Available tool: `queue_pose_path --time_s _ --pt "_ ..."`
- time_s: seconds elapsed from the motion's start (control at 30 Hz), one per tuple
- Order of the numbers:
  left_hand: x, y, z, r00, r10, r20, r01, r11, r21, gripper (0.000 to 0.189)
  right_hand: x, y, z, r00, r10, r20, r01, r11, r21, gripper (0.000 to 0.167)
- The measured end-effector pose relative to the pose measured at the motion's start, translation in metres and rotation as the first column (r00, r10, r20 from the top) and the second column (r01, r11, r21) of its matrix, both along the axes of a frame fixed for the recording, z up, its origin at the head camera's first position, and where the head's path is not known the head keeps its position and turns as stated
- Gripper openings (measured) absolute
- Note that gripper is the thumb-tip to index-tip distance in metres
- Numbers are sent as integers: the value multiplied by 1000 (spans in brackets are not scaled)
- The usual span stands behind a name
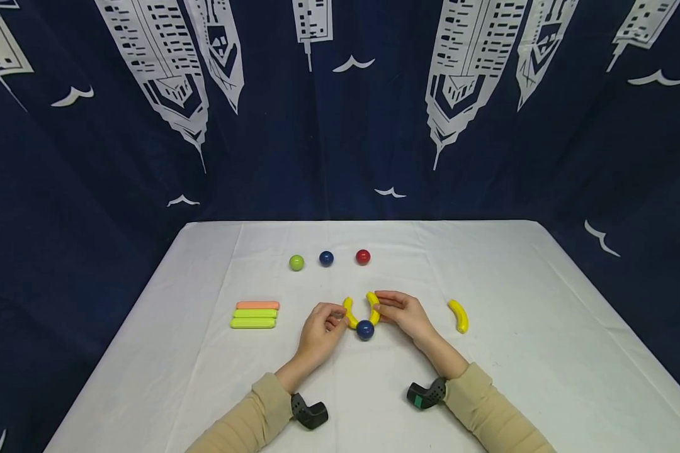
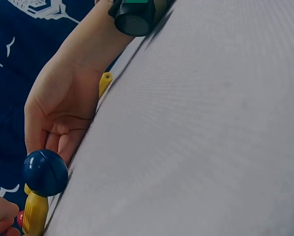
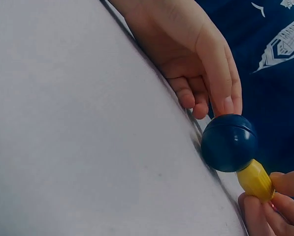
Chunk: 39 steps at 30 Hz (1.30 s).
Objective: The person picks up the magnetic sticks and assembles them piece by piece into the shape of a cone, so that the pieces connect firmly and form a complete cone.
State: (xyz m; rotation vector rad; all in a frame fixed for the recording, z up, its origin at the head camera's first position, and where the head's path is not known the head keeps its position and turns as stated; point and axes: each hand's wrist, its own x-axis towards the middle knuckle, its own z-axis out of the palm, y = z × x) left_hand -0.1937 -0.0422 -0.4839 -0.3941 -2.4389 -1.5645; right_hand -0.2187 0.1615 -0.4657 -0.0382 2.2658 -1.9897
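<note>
A dark blue ball (image 1: 365, 330) sits at the base of a U made by two yellow curved rods, and both rods touch it. My left hand (image 1: 321, 332) pinches the left yellow rod (image 1: 349, 312) from its outer side. On the opposite side, my right hand (image 1: 406, 316) grips the right yellow rod (image 1: 373, 306) between thumb and fingers. In the left wrist view, one yellow rod (image 2: 36, 214) meets the blue ball (image 2: 45, 172) beside my left fingers (image 2: 1, 216). The right wrist view shows my right fingers (image 3: 287, 187) around a yellow rod (image 3: 255, 181).
Behind lie a green ball (image 1: 296, 263), a second blue ball (image 1: 326, 258) and a red ball (image 1: 363, 257). Left are an orange stick (image 1: 257, 305) and two yellow-green sticks (image 1: 253, 323). A loose yellow curved rod (image 1: 459, 316) lies right. A white cloth covers the table (image 1: 147, 377).
</note>
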Motion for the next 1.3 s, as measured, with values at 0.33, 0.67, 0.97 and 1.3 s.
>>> queue_pose_path --time_s 0.33,0.67,0.97,1.3 --pt "-20 -2 12 984 -4 178 -36 975 218 16 0 -1 0 1000 -10 -9 10 1000 21 38" --pt "-68 22 27 973 -12 233 -58 955 292 20 -1 4 -2 994 -69 -88 75 995 68 33" --pt "-97 46 26 971 104 214 -135 981 140 20 -1 12 -9 990 -76 -121 90 989 117 32" --pt "-119 53 37 976 165 143 -168 986 6 32 13 9 16 988 -60 -143 80 987 138 28"
